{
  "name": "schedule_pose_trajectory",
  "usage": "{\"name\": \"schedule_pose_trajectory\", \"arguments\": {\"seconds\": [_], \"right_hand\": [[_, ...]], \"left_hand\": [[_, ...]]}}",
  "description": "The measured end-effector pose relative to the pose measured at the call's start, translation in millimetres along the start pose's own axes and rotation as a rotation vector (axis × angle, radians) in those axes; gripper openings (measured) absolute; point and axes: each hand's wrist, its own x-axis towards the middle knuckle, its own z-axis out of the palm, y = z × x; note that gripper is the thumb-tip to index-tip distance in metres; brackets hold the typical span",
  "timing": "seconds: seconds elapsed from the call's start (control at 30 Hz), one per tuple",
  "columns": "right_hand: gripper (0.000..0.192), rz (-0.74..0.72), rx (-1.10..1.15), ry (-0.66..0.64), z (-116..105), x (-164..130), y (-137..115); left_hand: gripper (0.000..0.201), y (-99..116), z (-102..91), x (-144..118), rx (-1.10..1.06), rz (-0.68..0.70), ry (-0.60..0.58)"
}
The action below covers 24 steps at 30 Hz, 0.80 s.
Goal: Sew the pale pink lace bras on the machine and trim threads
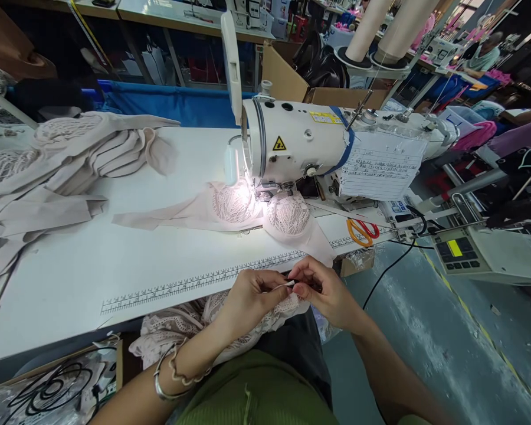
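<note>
Nearest, over the lap, the left hand and right hand met fingertip to fingertip, both pinching a small pale strip just off the table's near edge. Lace fabric lay bunched beneath them. On the white table a lace bra rested under the lit sewing machine, orange scissors to its right. Farther left sat a heap of beige garments.

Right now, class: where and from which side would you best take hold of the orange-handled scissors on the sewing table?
Grip the orange-handled scissors by their handle loops, coming from above on the table's front edge. They lie flat with the loops towards that edge, right of the lace garment and clear of the machine, so fingers probably slip in easily.
</note>
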Motion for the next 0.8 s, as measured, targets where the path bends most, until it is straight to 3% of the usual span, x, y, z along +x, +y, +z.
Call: {"name": "schedule_pose_trajectory", "arguments": {"seconds": [0.27,0.57,0.8], "right_hand": [[0.035,0.032,0.073,0.099,7.4,1.7,6.5],[0.035,0.006,0.045,0.015,2.8,0.9,4.4],[0.034,0.030,0.080,0.099,6.0,1.1,9.5]], "left_hand": [[0.030,-1.5,-0.1,-0.5,0.016,0.005,0.001],[0.029,-1.3,1.1,-0.3,0.029,-0.001,0.011],[0.029,-2.8,1.0,-1.6,0.055,0.034,0.030]]}}
